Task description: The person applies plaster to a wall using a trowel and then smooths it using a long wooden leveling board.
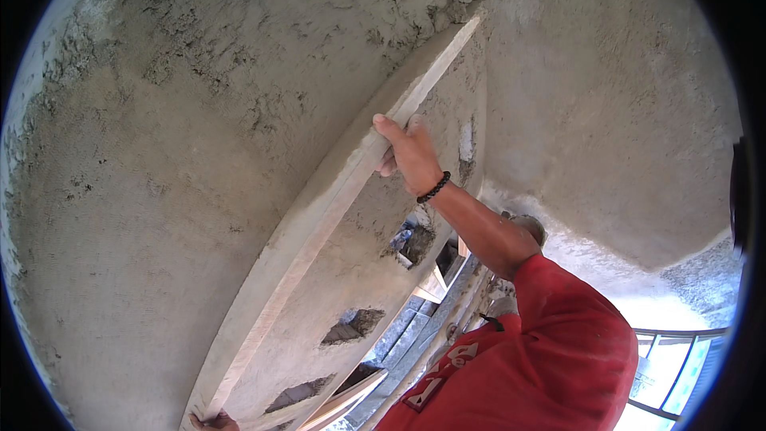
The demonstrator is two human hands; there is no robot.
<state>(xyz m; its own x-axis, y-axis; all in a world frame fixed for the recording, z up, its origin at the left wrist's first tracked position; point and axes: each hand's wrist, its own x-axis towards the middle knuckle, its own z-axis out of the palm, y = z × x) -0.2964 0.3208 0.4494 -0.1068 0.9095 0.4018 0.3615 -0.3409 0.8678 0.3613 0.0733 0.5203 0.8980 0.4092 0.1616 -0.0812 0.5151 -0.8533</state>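
A long straightedge board [279, 259], smeared with grey plaster, slants from the lower left up to the top centre. It lies against a rough, freshly plastered surface [183, 152]. My right hand [408, 150], with a dark beaded bracelet [435, 187] at the wrist, grips the board above its middle. The thumb is over the near edge and the fingers are curled behind. At the lower edge, my left hand [214, 423] is closed on the board's lower end and only partly shows. A lump of mortar [463, 4] sits by the upper tip.
Several cut-out recesses lie right of the board, one with blue material inside [405, 238], another a bare hole [351, 326]. A second plastered surface [598, 112] meets at the right. Wooden strips [343, 403] lie below; a metal frame [678, 375] stands lower right.
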